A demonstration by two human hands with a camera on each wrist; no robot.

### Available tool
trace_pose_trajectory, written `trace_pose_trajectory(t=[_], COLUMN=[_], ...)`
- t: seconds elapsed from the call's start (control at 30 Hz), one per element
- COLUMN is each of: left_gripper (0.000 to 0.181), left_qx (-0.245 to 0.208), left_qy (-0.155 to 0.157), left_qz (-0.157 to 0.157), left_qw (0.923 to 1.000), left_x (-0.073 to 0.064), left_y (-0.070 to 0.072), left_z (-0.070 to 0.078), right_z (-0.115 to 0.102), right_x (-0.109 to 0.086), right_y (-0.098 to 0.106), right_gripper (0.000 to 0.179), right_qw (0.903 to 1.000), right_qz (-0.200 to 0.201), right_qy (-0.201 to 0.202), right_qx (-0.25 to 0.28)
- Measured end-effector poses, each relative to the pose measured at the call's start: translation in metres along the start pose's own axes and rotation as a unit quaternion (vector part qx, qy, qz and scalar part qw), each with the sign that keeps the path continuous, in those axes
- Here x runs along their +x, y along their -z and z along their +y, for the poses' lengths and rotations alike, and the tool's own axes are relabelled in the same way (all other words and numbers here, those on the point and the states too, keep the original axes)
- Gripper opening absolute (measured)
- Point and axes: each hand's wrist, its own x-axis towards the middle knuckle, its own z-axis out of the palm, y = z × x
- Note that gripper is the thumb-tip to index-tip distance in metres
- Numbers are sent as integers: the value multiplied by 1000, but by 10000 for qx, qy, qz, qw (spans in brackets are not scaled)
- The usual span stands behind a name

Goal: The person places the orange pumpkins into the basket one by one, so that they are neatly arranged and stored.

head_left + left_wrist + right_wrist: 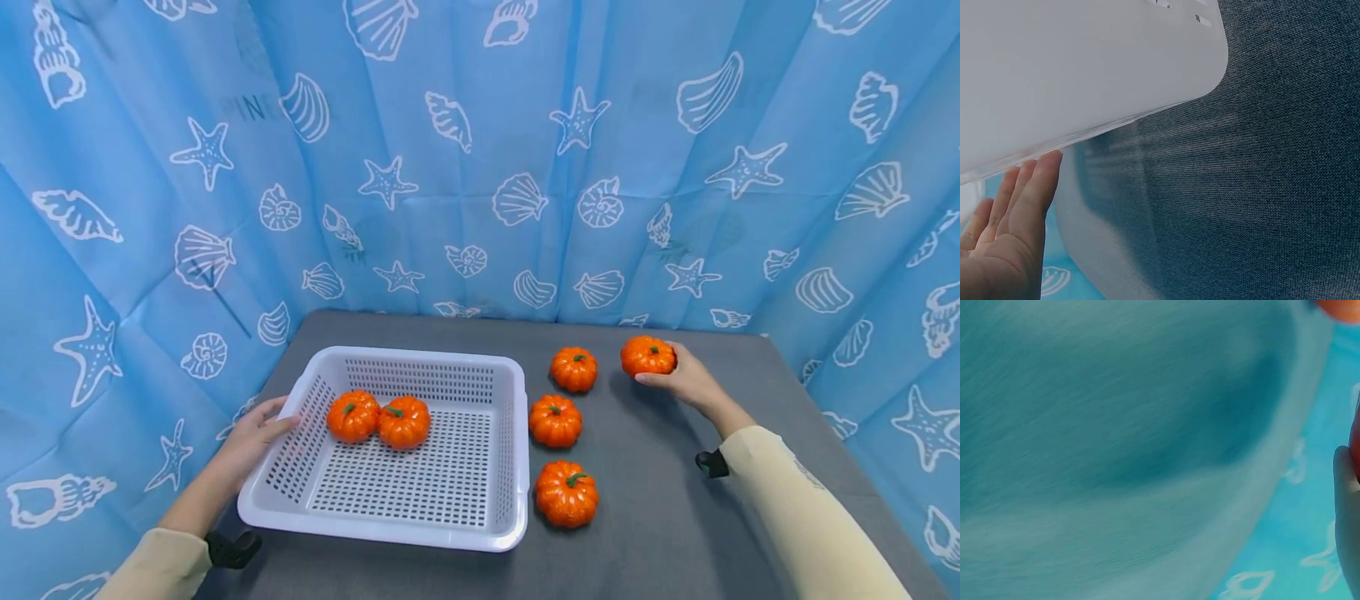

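Note:
My right hand (pixel 686 379) grips a small orange pumpkin (pixel 647 356) near the table's far right, thumb and fingers around its side; a shadow falls on the table below it. In the right wrist view, part of that hand (pixel 1346 519) shows at the right edge. My left hand (pixel 251 437) touches the left side of a white plastic basket (pixel 382 537). Its fingers are nearly straight against the basket's rim in the left wrist view. Inside the basket, a pumpkin (pixel 352 417) and another pumpkin (pixel 405 422) sit side by side.
Just right of the basket, three pumpkins stand in a rough column: a far one (pixel 574 370), a middle one (pixel 555 422) and a near one (pixel 567 495). The grey table (pixel 660 500) ends at a blue curtain (pixel 480 167) with white shells and starfish.

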Motion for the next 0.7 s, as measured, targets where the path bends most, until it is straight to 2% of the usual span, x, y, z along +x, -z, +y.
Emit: trace_pose_trajectory(t=[0.3, 0.57, 0.7], left_gripper=[75, 74, 75], left_qx=[-152, -167, -84], left_qy=[-53, -70, -129], left_qz=[-54, -75, -25], left_qw=[9999, 9998, 9999], left_x=[-1, -2, 0], left_y=[0, 0, 0], left_z=[0, 0, 0], right_z=[-69, -132, -156], right_x=[16, 21, 23], right_y=[-12, -40, -58], right_gripper=[90, 86, 85], right_qw=[9963, 9881, 9797], right_qz=[-224, -768, -1090], right_qy=[550, 1119, 1510], right_qx=[614, 720, 746])
